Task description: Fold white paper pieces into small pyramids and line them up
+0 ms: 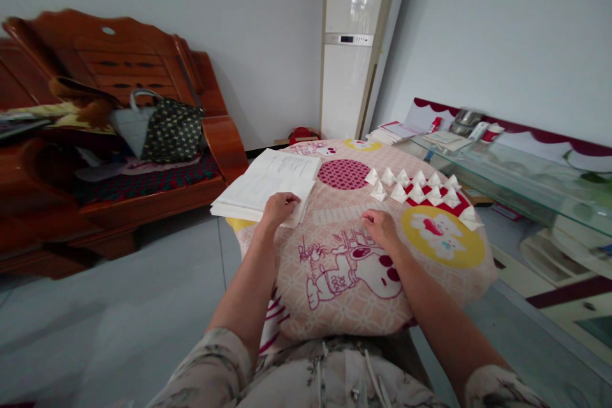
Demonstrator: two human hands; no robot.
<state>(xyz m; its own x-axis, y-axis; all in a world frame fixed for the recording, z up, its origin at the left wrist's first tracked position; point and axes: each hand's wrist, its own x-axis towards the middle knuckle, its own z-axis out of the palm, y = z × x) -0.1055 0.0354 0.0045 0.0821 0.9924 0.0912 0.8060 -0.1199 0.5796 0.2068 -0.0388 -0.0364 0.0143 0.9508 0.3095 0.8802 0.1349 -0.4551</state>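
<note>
Patterned sleeves [217,363] sit nearest, left hand [280,208] over printed papers [268,177].

On the tablecloth [291,274], the paper stack [270,182] lies left of the folded papers [416,194].

Wooden bench [129,57], bag [178,129] on it, left of left hand [281,207]. Air conditioner [347,86] beyond. Glass shelf [519,164] right of right hand [381,228].
</note>
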